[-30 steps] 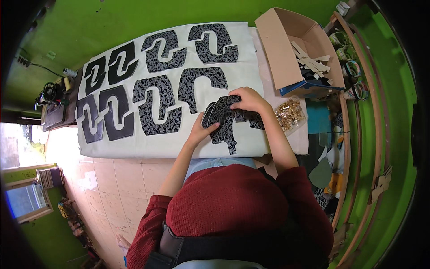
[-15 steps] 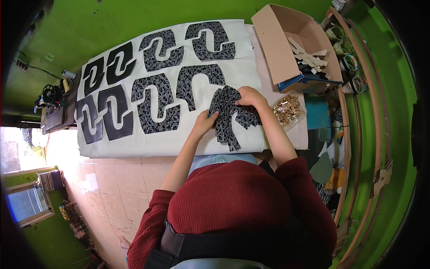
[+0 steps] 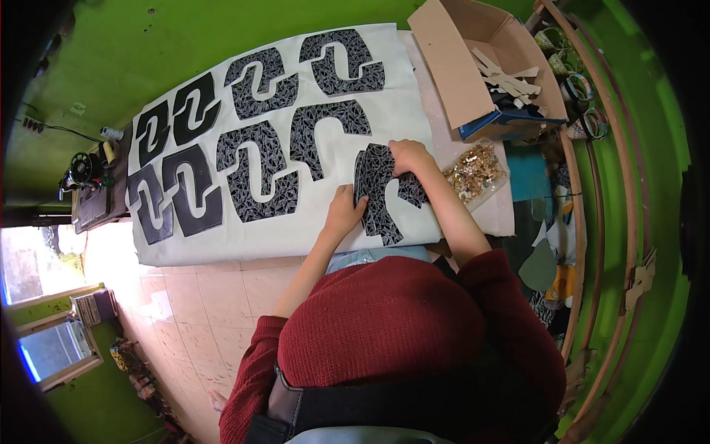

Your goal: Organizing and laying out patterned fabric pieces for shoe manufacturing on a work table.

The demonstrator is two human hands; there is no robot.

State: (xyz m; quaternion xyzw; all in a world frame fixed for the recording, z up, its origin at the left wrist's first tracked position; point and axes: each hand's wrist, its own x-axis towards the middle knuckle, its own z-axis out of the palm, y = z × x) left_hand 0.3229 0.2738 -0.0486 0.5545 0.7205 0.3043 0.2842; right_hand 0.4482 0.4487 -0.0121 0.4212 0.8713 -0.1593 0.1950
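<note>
The left hand [image 3: 345, 211] grips the left edge of a black-and-grey patterned piece [image 3: 376, 185] with its thumb on top, while the right hand [image 3: 410, 157] holds the same piece by its far right side, the fingertips partly hidden. The piece lies at the near right part of the white-covered surface [image 3: 200, 250], just nearer than a matching arch-shaped piece [image 3: 340, 111]. To the right of the right hand sits a clear bag of gold-coloured bits [image 3: 473, 174], with an open cardboard box [image 3: 450, 70] beyond it on the far right.
</note>
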